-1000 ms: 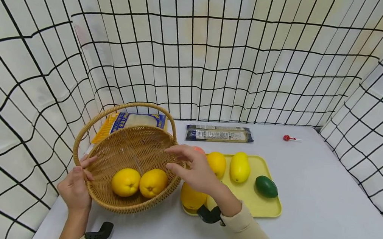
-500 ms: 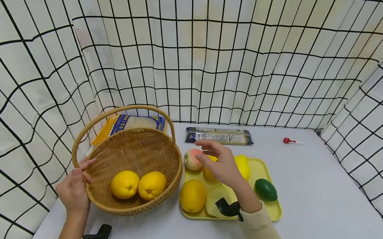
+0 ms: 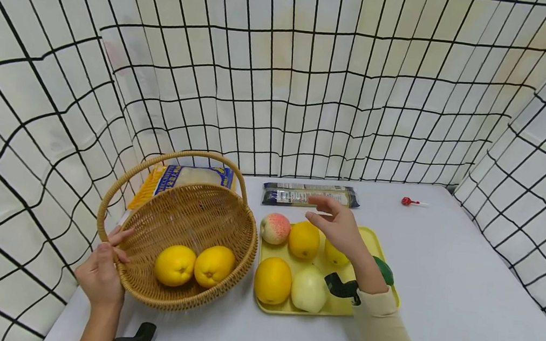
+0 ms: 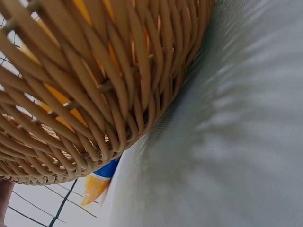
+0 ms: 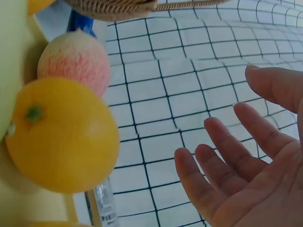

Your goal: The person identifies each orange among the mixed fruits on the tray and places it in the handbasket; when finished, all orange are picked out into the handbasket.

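Note:
A wicker basket (image 3: 185, 222) with a hoop handle holds two yellow oranges (image 3: 175, 265) (image 3: 214, 265). My left hand (image 3: 101, 269) grips its near left rim. To its right a yellow tray (image 3: 373, 301) carries a peach (image 3: 275, 228), an orange (image 3: 304, 240), a yellow lemon (image 3: 336, 254) partly under my hand, a large orange (image 3: 272, 280), a pale fruit (image 3: 308, 288) and a green fruit (image 3: 385, 269). My right hand (image 3: 338, 225) hovers open above the tray's far side, empty. The right wrist view shows its spread fingers (image 5: 222, 142) beside the orange (image 5: 61, 135) and peach (image 5: 75, 59).
A blue and yellow packet (image 3: 189, 177) lies behind the basket. A dark flat packet (image 3: 310, 194) lies behind the tray. A red lollipop (image 3: 409, 202) sits at the far right. Grid-patterned cloth walls (image 3: 285, 85) enclose the white table (image 3: 462, 295) on three sides.
My right hand moved from over the basket's right rim rightwards across the tray, uncovering the peach, the large orange and the pale fruit. The left hand stayed on the basket.

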Motion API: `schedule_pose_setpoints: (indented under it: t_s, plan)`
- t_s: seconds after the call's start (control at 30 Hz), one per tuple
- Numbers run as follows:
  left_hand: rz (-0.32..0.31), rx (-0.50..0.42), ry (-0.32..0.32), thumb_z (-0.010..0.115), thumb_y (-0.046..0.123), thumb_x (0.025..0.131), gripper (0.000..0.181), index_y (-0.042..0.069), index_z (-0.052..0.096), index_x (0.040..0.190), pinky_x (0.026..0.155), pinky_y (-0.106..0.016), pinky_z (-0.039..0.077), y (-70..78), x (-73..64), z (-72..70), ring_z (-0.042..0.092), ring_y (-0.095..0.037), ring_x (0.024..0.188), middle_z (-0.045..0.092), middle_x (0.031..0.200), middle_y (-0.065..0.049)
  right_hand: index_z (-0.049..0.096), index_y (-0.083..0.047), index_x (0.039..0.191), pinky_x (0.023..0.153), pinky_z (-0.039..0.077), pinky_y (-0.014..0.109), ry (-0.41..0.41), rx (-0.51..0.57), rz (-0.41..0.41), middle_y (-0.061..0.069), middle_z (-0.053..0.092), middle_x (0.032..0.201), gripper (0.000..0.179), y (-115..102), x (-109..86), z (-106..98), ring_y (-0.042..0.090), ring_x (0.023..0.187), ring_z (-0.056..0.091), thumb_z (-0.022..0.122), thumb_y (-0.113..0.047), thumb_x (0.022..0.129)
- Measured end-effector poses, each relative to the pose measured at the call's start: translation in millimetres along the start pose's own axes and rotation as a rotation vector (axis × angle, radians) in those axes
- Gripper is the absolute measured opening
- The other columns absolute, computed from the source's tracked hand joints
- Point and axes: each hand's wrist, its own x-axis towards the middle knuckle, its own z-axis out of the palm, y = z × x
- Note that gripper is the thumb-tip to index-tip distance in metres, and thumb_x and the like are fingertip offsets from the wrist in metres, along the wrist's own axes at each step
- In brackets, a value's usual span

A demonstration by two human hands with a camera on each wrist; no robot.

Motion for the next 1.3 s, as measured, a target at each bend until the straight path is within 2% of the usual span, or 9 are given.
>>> schedule_pose_setpoints:
  t_s: [0.13,0.33,0.43,0.6,0.7,0.9,1.07,1.3]
  plan:
    - [0.004,-0.01,-0.006,0.044,0.005,0.099,0.054,-0.011,0.045,0.048,0.107,-0.034,0.043,0.0,1.5,-0.5,0.067,-0.024,0.109,0.075,0.087,-0.008,0.057,-0.011,0.133,0.104,0.045,0.049,-0.002,-0.006,0.065,0.012,0.056,0.135,0.043,9.5,1.7,-3.8,0.032,0.124,0.05,0.068,-0.023,0.092]
    - [0.02,-0.11,0.011,0.044,0.003,0.099,0.055,-0.014,0.043,0.047,0.108,-0.037,0.042,-2.1,1.7,-1.2,0.068,-0.028,0.106,0.074,0.085,-0.013,0.052,-0.012,0.139,0.102,0.045,0.052,-0.062,-0.018,0.152,0.011,0.051,0.141,0.054,20.1,5.5,0.0,0.039,0.132,0.042,0.07,-0.027,0.09]
    - [0.023,-0.125,0.013,0.044,0.003,0.099,0.055,-0.014,0.043,0.047,0.107,-0.036,0.043,-2.2,1.4,-1.6,0.068,-0.028,0.105,0.074,0.085,-0.014,0.047,-0.011,0.142,0.103,0.043,0.052,-0.091,-0.004,0.177,0.013,0.049,0.143,0.06,25.3,6.3,3.3,0.041,0.133,0.04,0.071,-0.028,0.09]
    - [0.025,-0.124,0.005,0.044,0.003,0.1,0.055,-0.014,0.043,0.047,0.106,-0.035,0.044,-2.1,1.6,-1.8,0.068,-0.028,0.105,0.074,0.086,-0.015,0.046,-0.01,0.143,0.108,0.038,0.054,-0.117,0.021,0.198,0.016,0.048,0.143,0.062,31.4,6.7,5.9,0.042,0.134,0.038,0.072,-0.025,0.089]
    - [0.025,-0.132,0.004,0.045,0.004,0.1,0.056,-0.014,0.043,0.047,0.106,-0.035,0.044,-1.8,1.6,-1.4,0.068,-0.028,0.106,0.074,0.086,-0.015,0.045,-0.009,0.143,0.109,0.036,0.054,-0.145,-0.001,0.213,0.018,0.047,0.144,0.062,34.1,6.2,5.6,0.042,0.134,0.037,0.072,-0.024,0.089]
    - [0.015,-0.129,0.005,0.045,0.004,0.1,0.055,-0.013,0.044,0.047,0.106,-0.034,0.044,-0.7,1.0,-0.7,0.067,-0.028,0.107,0.074,0.086,-0.014,0.045,-0.006,0.143,0.111,0.033,0.054,-0.239,-0.035,0.273,0.018,0.044,0.147,0.066,38.1,4.2,4.3,0.039,0.135,0.038,0.074,-0.024,0.087]
    - [0.006,-0.107,0.002,0.045,0.004,0.099,0.054,-0.013,0.044,0.048,0.106,-0.033,0.044,0.4,0.3,-1.1,0.067,-0.026,0.107,0.075,0.086,-0.013,0.042,-0.005,0.145,0.105,0.04,0.048,-0.321,-0.054,0.273,0.016,0.046,0.144,0.071,45.3,2.4,4.8,0.036,0.127,0.045,0.075,-0.024,0.085]
    - [-0.004,-0.124,-0.001,0.045,0.004,0.099,0.054,-0.013,0.044,0.048,0.107,-0.033,0.043,0.1,0.1,-1.9,0.067,-0.025,0.108,0.075,0.086,-0.013,0.036,-0.009,0.149,0.094,0.046,0.038,-0.365,-0.066,0.265,0.012,0.052,0.134,0.08,55.1,1.5,7.8,0.025,0.108,0.054,0.078,-0.024,0.083]
